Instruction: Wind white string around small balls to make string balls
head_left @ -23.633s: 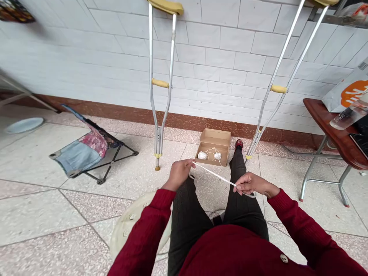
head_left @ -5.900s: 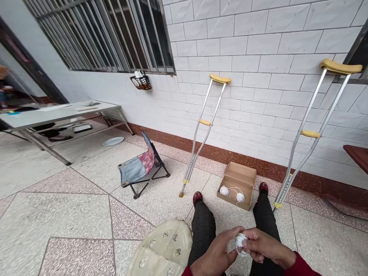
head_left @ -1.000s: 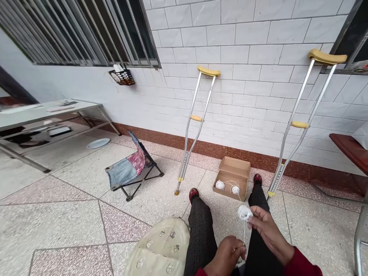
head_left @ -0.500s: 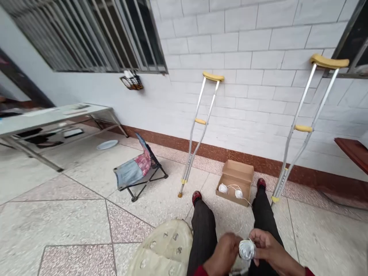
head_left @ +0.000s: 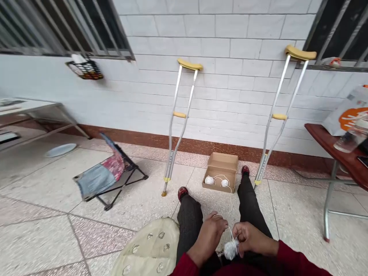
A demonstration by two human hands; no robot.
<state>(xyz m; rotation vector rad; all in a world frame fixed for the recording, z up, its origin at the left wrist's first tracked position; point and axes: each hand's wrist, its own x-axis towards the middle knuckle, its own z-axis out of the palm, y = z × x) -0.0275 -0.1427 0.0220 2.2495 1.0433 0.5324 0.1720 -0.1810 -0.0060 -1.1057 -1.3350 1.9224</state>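
A small ball of white string rests in my lap, between my two hands. My right hand is closed on it, with the fingers curled round its right side. My left hand is also closed and pinches a thin white strand that rises from the ball. An open cardboard box lies on the floor between my feet. Two more white string balls sit in it, joined by loose thread. My legs are stretched out towards the wall.
Two metal crutches lean on the white tiled wall either side of the box. A pale plastic stool stands at my left knee. A folding fabric seat lies left. A brown table with a bag is right.
My view has swung to the right. Both hands have stayed together in my lap on the string ball, after my right hand lifted it up a second ago.
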